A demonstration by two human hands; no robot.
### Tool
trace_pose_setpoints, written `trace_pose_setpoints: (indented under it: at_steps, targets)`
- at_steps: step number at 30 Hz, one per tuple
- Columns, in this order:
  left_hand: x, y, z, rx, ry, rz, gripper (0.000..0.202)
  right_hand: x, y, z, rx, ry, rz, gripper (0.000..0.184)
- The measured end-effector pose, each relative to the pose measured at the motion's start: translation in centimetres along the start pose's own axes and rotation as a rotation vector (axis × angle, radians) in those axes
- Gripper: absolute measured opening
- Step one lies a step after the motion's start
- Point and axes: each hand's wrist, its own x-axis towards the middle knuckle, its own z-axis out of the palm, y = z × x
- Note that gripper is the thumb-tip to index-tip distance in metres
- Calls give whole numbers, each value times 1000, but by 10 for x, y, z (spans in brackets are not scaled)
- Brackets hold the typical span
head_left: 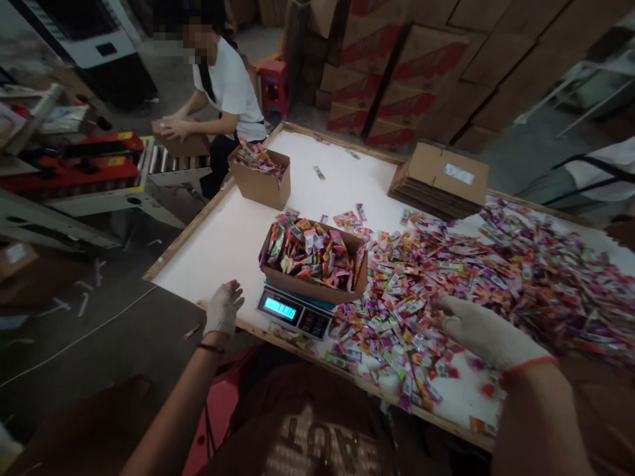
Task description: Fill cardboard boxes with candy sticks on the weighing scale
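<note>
My left hand (223, 311), in a pale glove with bare fingertips, is open and holds nothing at the table's near edge, left of a digital scale (292, 313). The scale has a lit blue display whose digits are blurred. On it stands an open cardboard box (312, 283) heaped with small colourful packets (310, 248). My right hand (489, 334), also gloved, hangs over the near side of a big loose pile of the same packets (411, 277). Its fingers point left and are apart, slightly blurred; I see nothing held in them.
Another filled box (262, 182) stands at the table's far left corner. A stack of flattened cartons (439, 178) lies at the back. Beyond the left edge, a co-worker (231, 86) handles a carton (183, 139) on a roller conveyor (153, 158). Tall carton stacks (421, 73) line the back.
</note>
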Motion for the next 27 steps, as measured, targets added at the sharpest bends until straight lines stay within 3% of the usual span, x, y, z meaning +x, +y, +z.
trace_pose_setpoints:
  at_steps: [3, 6, 10, 13, 16, 20, 23, 27]
  targets:
    - [10, 22, 14, -30, -22, 49, 16, -1, -13, 1, 54, -15, 5, 19]
    - [15, 48, 28, -84, -69, 111, 15, 4, -54, -2, 132, 53, -90, 24]
    - [12, 77, 48, -162, -163, 193, 14, 22, -112, 1, 178, 146, -211, 18]
    - [2, 90, 63, -179, -245, 249, 20, 37, -133, 10, 143, 191, -198, 15]
    - [-11, 94, 75, -161, -313, 263, 27, 46, -135, 19, 71, 171, -137, 14]
    - [-25, 90, 82, -103, -365, 279, 32, 51, -143, 33, 106, 79, -199, 18]
    - [-32, 84, 85, 5, -417, 327, 39, 63, -173, 56, 55, 20, -200, 21]
    - [-39, 74, 90, 145, -532, 326, 53, 95, -223, 99, -118, -70, -47, 24]
